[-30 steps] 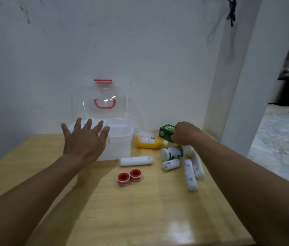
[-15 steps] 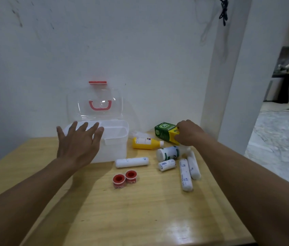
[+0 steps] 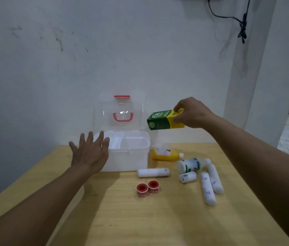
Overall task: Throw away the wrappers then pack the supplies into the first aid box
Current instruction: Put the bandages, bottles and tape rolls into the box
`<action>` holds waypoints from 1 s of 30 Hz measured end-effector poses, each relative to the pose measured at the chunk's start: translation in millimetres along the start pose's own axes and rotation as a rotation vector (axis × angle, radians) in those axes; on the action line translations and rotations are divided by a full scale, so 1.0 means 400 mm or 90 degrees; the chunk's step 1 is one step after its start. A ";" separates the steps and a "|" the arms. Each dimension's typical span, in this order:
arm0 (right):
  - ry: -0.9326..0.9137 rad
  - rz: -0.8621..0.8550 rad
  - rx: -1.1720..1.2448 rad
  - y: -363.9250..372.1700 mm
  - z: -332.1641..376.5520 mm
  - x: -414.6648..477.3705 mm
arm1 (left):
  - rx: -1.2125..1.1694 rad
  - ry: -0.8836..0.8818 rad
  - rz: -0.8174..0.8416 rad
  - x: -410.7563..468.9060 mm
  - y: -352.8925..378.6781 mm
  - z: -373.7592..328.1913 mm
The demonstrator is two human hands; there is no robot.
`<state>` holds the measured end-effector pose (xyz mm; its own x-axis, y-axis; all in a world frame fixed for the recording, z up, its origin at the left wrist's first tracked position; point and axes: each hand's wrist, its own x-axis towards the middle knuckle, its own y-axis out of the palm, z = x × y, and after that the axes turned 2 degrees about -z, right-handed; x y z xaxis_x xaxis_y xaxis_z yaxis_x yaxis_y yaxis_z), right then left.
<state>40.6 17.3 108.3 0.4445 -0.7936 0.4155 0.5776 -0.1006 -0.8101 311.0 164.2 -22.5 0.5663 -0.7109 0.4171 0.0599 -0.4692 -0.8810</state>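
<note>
A white first aid box (image 3: pixel 136 157) stands open at the back of the wooden table (image 3: pixel 140 219), its clear lid (image 3: pixel 120 112) with a red handle upright. My right hand (image 3: pixel 193 113) grips a green and yellow carton (image 3: pixel 165 120) in the air, just right of the box and above its rim. My left hand (image 3: pixel 90 153) is spread flat against the box's left front, holding nothing. On the table lie a yellow bottle (image 3: pixel 165 154), a white and green bottle (image 3: pixel 190 165), several white bandage rolls (image 3: pixel 153 172) and two red tape rolls (image 3: pixel 147 188).
The table backs onto a white wall, with a pillar (image 3: pixel 257 68) at the right and a doorway past it. A black cable (image 3: pixel 241 23) hangs on the wall above. The table's right edge (image 3: pixel 246 174) drops off close to the bandage rolls.
My right hand has lifted the green and yellow carton off the table and carried it up and left toward the open box. My left hand stays at the box.
</note>
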 end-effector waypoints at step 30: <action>-0.111 0.207 -0.142 0.331 0.169 0.087 | 0.006 0.088 0.055 0.017 -0.008 -0.001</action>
<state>178.9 16.9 43.4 0.6989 -0.6942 0.1722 0.2349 -0.0046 -0.9720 314.1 160.6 -16.7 0.4515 -0.8139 0.3658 0.0242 -0.3986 -0.9168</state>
